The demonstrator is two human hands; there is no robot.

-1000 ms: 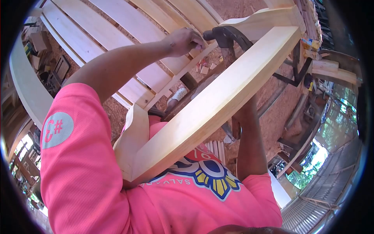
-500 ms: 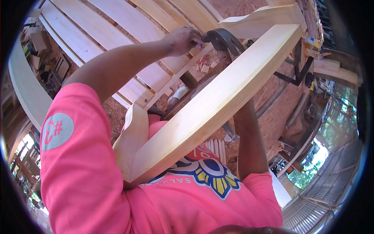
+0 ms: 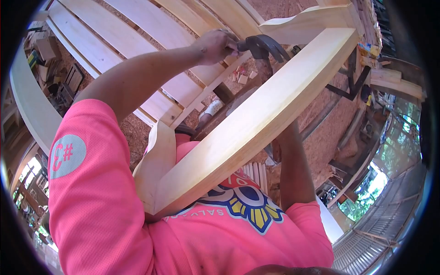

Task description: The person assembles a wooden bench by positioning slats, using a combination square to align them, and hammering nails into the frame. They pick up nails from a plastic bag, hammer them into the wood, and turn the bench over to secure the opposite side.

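My left hand (image 3: pixel 216 47) reaches over the slatted wooden seat (image 3: pixel 137 43), its fingers pinched at the near end of a slat. Whatever is between the fingertips is too small to make out. Right beside them is the head of a dark claw hammer (image 3: pixel 264 47), its face toward my fingers and its claw pointing right. A pale wooden armrest (image 3: pixel 256 123) runs diagonally across the view and covers most of the hammer's handle. My right forearm goes up behind this armrest; only a little of my right hand (image 3: pixel 266 67) shows below the hammer head, closed around the handle.
A shaped wooden piece (image 3: pixel 158 149) meets the armrest's near end, close to my chest. Another curved board (image 3: pixel 32 96) stands at the left. Wood offcuts (image 3: pixel 48 48) and sawdust (image 3: pixel 334 98) lie on the ground. A dark metal frame (image 3: pixel 350 85) is at the right.
The hammer head has shifted slightly to the right, and my right forearm has moved a little. My left hand stays almost in place with its fingers pinched.
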